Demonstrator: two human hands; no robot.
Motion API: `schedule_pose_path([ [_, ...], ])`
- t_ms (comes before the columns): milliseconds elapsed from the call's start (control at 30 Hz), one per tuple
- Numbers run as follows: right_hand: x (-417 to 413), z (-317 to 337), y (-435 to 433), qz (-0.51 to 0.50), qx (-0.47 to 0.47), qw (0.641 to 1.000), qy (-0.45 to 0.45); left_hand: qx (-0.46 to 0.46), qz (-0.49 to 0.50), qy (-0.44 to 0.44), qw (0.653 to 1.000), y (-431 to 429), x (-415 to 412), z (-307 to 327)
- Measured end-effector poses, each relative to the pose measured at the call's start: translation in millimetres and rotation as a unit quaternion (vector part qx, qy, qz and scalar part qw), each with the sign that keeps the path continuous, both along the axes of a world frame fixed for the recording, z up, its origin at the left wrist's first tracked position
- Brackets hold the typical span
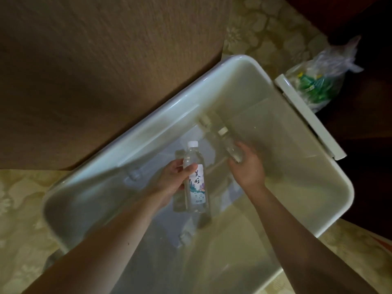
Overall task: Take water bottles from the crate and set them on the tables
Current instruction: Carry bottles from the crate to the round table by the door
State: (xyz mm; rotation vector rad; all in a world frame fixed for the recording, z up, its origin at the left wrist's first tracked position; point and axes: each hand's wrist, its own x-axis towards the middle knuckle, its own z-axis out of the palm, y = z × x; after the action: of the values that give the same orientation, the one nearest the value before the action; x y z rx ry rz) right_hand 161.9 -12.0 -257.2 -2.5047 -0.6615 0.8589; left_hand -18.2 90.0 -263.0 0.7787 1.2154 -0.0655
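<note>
Inside crate (297, 166) — left hand (171, 179) grips labelled bottle (196, 181), right hand (248, 168) blurred bottle (231, 147).

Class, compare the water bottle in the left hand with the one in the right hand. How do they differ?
The left-hand bottle shows its printed label; the right-hand bottle shows none. The left-hand bottle is sharp, the right-hand bottle blurred. Both are clear, white-capped and gripped over the crate.

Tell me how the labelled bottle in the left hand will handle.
The labelled bottle looks full and capped, so it is probably heavy for its size and fairly stiff in the left hand. Round and smooth, it would likely roll if laid down. Tall and narrow, it may tip when nudged.
</note>
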Motion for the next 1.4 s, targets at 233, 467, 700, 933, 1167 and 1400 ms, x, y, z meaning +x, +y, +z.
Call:
schedule_pose_path([
  [233, -6.8, -21.0, -5.2, 0.068, -0.059, 0.994, -0.061, -0.013, 0.043, 0.018, 0.999, -1.8, -5.4, -14.4],
  [467, -14.8, -35.2, -7.1, 0.057, -0.098, 0.993, 0.027, -0.010, 0.046, 0.047, 0.998, -2.0, -10.9, -17.3],
  [700, -39.8, -43.3, 2.6, 0.103, -0.129, 0.982, 0.092, 0.006, 0.053, 0.077, 0.996, 1.9, -18.5, -15.9],
  [933, -50.1, -46.5, 12.4, 0.089, -0.109, 0.976, 0.164, 0.004, 0.064, 0.092, 0.994, 9.8, -26.2, -10.0],
  [1167, -59.0, -41.8, 9.0, 0.045, -0.096, 0.971, 0.214, -0.003, 0.067, 0.101, 0.993, 13.0, -35.1, -1.6],
  [1400, -55.8, -41.8, 15.4, 0.098, -0.145, 0.963, 0.203, -0.006, 0.043, 0.116, 0.992, 14.1, -43.0, -0.9],
])
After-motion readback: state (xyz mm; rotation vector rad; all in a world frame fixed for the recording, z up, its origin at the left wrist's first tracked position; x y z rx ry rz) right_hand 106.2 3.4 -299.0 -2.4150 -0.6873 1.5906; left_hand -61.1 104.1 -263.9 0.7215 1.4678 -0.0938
